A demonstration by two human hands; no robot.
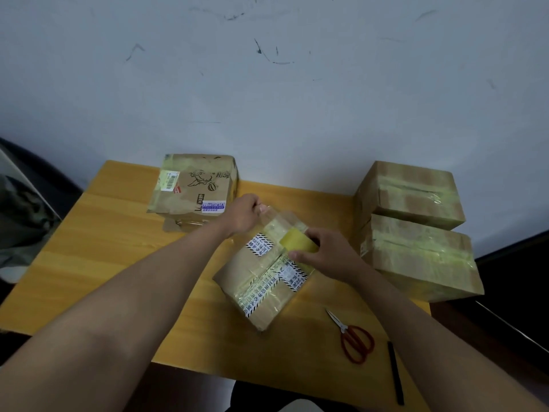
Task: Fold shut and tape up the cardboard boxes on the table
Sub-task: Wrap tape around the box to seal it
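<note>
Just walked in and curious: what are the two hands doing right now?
Left hand: pinches the free end of the clear tape strip.
Right hand: grips the yellowish roll of packing tape.

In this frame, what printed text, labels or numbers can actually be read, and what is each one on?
Nothing can be quoted reliably.
Hazard-striped white labels with Chinese characters on the central brown cardboard box: blurred, unreadable.
Barcode sticker on the far-left cartoon-printed cardboard box: digits too small.
Blue-and-white label on that box: too small.
Black lettering beside it: blurred.
Two tape-wrapped cardboard boxes at right: no text visible.
</note>
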